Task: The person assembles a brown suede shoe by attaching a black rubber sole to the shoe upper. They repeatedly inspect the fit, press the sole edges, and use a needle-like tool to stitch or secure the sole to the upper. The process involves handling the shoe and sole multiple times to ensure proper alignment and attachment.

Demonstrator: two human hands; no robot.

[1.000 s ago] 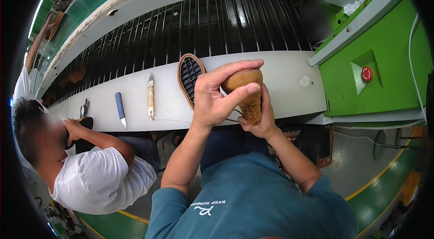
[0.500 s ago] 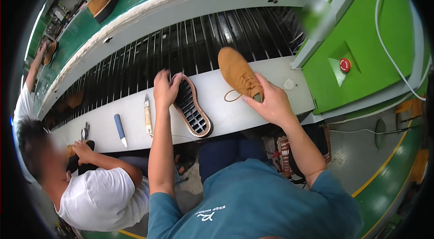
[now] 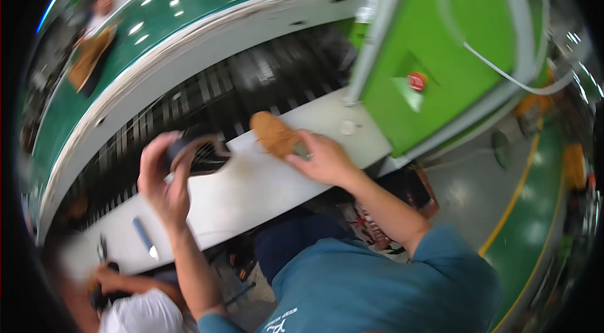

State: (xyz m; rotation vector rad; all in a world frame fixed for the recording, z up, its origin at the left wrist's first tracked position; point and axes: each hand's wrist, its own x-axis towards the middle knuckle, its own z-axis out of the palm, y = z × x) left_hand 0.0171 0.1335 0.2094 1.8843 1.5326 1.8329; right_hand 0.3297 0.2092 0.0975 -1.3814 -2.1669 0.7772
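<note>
My left hand (image 3: 165, 182) is closed around one end of a dark shoe sole (image 3: 214, 149). The sole is tilted up off the white ledge, its brown rim and ribbed inside partly showing through motion blur. To the right, a tan lace-up shoe upper (image 3: 272, 134) is in my right hand (image 3: 326, 162). Thumb and fingers grip it at the heel opening, with the toe pointing up and left. Upper and sole are apart. A blue-handled knife (image 3: 143, 235) lies on the ledge left of my left forearm.
The white ledge (image 3: 251, 201) runs along a dark slatted roller bed (image 3: 233, 81). Beyond is a green conveyor (image 3: 182, 2) carrying a tan shoe (image 3: 93, 59). A green machine panel with a red button (image 3: 416, 81) stands at right. A co-worker in white (image 3: 141, 314) sits close at left.
My left hand has lifted the sole from the ledge and tilted it. The right hand still grips the upper. The whole view has swung, and the co-worker sits lower in it.
</note>
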